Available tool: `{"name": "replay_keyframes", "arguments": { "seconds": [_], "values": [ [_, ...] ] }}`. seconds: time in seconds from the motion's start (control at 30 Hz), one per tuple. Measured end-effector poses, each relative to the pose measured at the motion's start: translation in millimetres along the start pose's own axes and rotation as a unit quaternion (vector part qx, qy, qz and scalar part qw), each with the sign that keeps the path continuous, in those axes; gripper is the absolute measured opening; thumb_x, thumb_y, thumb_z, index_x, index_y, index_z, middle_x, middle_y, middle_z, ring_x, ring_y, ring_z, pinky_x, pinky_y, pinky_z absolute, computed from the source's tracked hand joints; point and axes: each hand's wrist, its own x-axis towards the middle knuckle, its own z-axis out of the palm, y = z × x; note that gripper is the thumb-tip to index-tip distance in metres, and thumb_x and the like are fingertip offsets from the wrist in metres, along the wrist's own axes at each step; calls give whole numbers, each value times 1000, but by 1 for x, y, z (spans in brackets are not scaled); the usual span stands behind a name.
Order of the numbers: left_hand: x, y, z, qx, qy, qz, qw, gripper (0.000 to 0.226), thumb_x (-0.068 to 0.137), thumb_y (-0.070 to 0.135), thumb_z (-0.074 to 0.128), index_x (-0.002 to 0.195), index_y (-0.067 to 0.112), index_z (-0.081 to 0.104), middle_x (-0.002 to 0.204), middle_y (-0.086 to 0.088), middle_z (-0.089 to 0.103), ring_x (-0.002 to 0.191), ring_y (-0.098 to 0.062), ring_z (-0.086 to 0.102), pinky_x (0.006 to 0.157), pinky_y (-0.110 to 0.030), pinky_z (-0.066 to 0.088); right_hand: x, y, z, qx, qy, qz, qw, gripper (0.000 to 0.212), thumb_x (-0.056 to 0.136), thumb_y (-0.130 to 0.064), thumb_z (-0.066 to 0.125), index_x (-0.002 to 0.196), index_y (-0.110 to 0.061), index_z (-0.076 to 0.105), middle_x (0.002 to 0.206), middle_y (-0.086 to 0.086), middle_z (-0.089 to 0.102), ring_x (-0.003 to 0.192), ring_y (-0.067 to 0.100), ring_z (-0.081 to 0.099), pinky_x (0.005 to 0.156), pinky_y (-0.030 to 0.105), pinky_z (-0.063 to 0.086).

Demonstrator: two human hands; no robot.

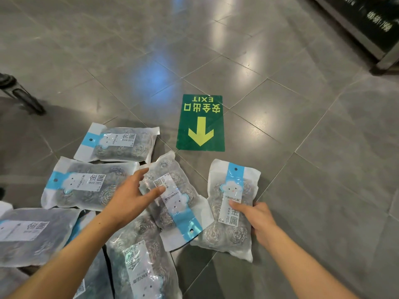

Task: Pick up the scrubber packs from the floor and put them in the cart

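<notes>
Several clear scrubber packs with blue bands and white labels lie on the grey tiled floor at lower left. My right hand (255,219) grips the rightmost pack (232,197) by its lower right edge, thumb on the label. My left hand (131,195) is spread open over the middle pack (172,197), its fingertips touching that pack's label and left edge. Other packs lie at the far left (117,142), the left (84,183), the lower left (32,234) and the bottom (140,262). The cart's body is not in view.
A green EXIT floor sticker (200,123) with a yellow arrow lies just beyond the packs. A dark wheel and leg (19,93) stands at the left edge. A dark display base with a metal frame (371,29) fills the top right corner.
</notes>
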Motion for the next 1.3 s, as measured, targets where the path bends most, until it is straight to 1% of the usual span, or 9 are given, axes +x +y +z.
{"name": "replay_keyframes", "arguments": {
  "seconds": [0.1, 0.27, 0.5, 0.7, 0.77, 0.87, 0.93, 1.03, 1.3],
  "values": [
    [0, -6, 9, -57, 1, -46, 997, 85, 85, 57, 74, 154, 23, 37, 148, -12, 50, 130, -28, 53, 105, -44, 47, 20, 9, 5, 11, -14, -9, 1000, 98, 24, -36, 103, 112, -4, 72, 96, 12, 81, 87, 31, 79, 84, 51, 64],
    [9, -24, 26, -104, 29, -185, 977, 74, 77, 63, 77, 131, 18, 54, 116, -4, 69, 108, -27, 66, 97, -45, 52, 7, 5, 9, 35, -42, 3, 998, 39, 76, -4, 88, 111, 2, 73, 93, 18, 80, 87, 33, 79, 83, 47, 63],
    [30, -14, 39, -223, 30, -240, 944, 47, 81, 43, 83, 83, -2, 71, 80, -21, 76, 74, -31, 71, 73, -39, 55, 16, 18, 4, 78, -65, -16, 995, 53, 78, -6, 86, 126, -6, 64, 103, 15, 80, 93, 33, 78, 86, 51, 62],
    [47, -7, 56, -332, 22, -264, 905, 43, 69, 32, 94, 97, 6, 73, 79, -11, 78, 63, -25, 73, 52, -32, 57, 19, 26, 5, 112, -72, 0, 991, 90, 50, -21, 98, 130, -12, 58, 108, 15, 79, 94, 34, 78, 86, 57, 62],
    [48, 0, 64, -385, 9, -243, 890, 34, 76, 19, 89, 102, 4, 73, 83, -12, 79, 61, -22, 74, 48, -27, 57, 19, 25, 5, 107, -76, -3, 991, 82, 59, -17, 97, 131, -12, 58, 109, 15, 79, 95, 35, 78, 86, 58, 62],
    [52, 2, 70, -439, 20, -201, 876, 52, 76, 13, 86, 123, 9, 65, 106, -15, 78, 91, -32, 77, 76, -50, 64, 18, 25, 3, 102, -80, -16, 991, 59, 75, -7, 89, 127, -10, 62, 106, 15, 79, 95, 35, 78, 90, 58, 60],
    [55, 4, 67, -478, 37, -189, 857, 68, 69, 10, 84, 131, 9, 56, 114, -19, 75, 96, -35, 76, 79, -54, 63, 16, 25, 3, 99, -77, -22, 992, 55, 77, -5, 87, 126, -11, 63, 105, 14, 80, 95, 34, 78, 91, 57, 60],
    [58, 9, 63, -488, 25, -174, 855, 73, 66, 5, 81, 132, 9, 52, 115, -24, 71, 96, -39, 74, 75, -51, 62, 10, 21, 0, 98, -74, -40, 992, 50, 79, -4, 85, 124, -12, 66, 105, 11, 80, 95, 32, 78, 91, 54, 61],
    [33, 20, 43, -471, -38, -125, 873, 33, 85, -7, 69, 112, 12, 63, 84, -10, 77, 64, -19, 74, 54, -31, 59, -22, -22, -27, 74, -94, -125, 985, 41, 87, 2, 75, 124, -14, 66, 109, 11, 80, 99, 31, 77, 95, 52, 59]
  ]
}}
